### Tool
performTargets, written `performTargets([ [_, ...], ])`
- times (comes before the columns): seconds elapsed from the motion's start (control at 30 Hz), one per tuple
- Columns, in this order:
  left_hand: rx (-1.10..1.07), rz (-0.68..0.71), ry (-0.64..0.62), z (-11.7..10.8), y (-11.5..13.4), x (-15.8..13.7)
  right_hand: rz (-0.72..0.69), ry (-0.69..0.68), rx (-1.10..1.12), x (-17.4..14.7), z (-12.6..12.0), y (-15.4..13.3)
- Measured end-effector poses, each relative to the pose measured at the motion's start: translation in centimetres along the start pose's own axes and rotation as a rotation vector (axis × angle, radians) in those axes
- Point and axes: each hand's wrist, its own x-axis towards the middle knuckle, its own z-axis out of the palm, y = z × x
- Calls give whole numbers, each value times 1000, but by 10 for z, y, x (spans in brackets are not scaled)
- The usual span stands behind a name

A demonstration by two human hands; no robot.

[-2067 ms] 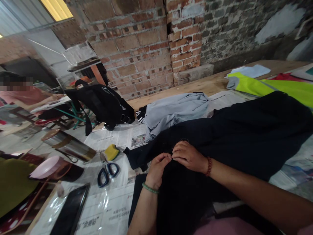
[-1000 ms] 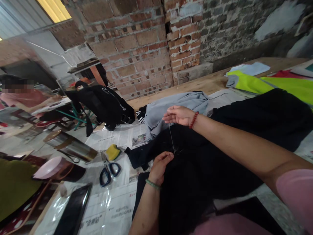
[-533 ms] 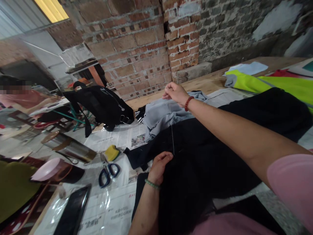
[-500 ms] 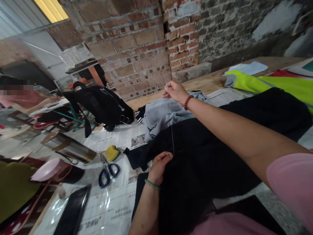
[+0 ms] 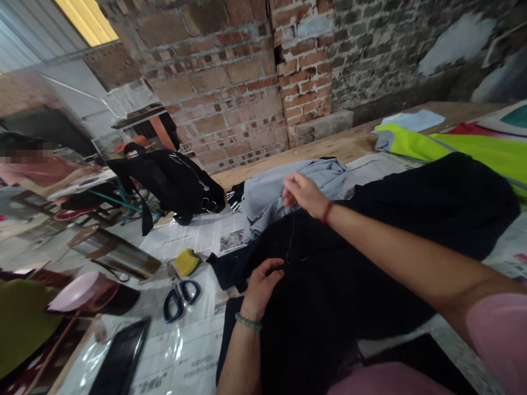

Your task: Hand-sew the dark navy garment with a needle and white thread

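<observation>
A dark navy garment (image 5: 337, 274) lies spread across the table in front of me and over my lap. My left hand (image 5: 261, 285), with a green bead bracelet, rests on it, thumb and forefinger closed on a bit of the cloth. A thin white thread (image 5: 291, 238) rises from the cloth beside those fingertips, hanging in a loose curve. Above and beyond it my right hand (image 5: 304, 195), wearing a red bracelet, is pinched at the thread's upper end. Motion blurs its fingers, and any needle in them is too small to see.
Blue-handled scissors (image 5: 181, 296), a yellow sponge (image 5: 188, 262), a phone (image 5: 119, 356), a steel flask (image 5: 115, 252) and a pink-topped cup (image 5: 94, 293) lie at left. Behind are a black bag (image 5: 177, 181), grey cloth (image 5: 267, 189) and a yellow vest (image 5: 469, 148). A person (image 5: 49, 170) sits far left.
My right hand has come down toward the garment, and the thread has gone from taut to slack. My left hand has shifted slightly left and down in view.
</observation>
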Motion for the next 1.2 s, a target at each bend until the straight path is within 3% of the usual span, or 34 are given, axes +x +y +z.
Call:
performTargets([
  [0.07,152,98,37,-3,2,-1,-3,-114,-244,-47,4,20],
  [0.17,274,164,18,-3,6,-2,-145,-190,-682,-104,5,46],
  [0.27,324,189,-12,1,9,-2,-158,-276,-998,-127,-1,62],
  [0.33,349,195,-22,5,11,0,-131,-233,-1070,-124,-9,68],
  [0.57,560,353,-56,27,37,27,-199,288,-914,-87,-54,76],
  [0.67,696,446,-29,38,56,42,-256,426,-855,-83,-69,77],
  [0.77,808,462,44,43,61,48,-243,437,-827,-84,-75,82],
  [0.9,889,365,46,38,37,41,-226,373,-818,-85,-72,92],
  [1.03,793,263,-36,33,12,30,-229,338,-797,-86,-67,100],
  [1.2,661,323,-108,34,5,27,-198,332,-773,-87,-66,102],
])
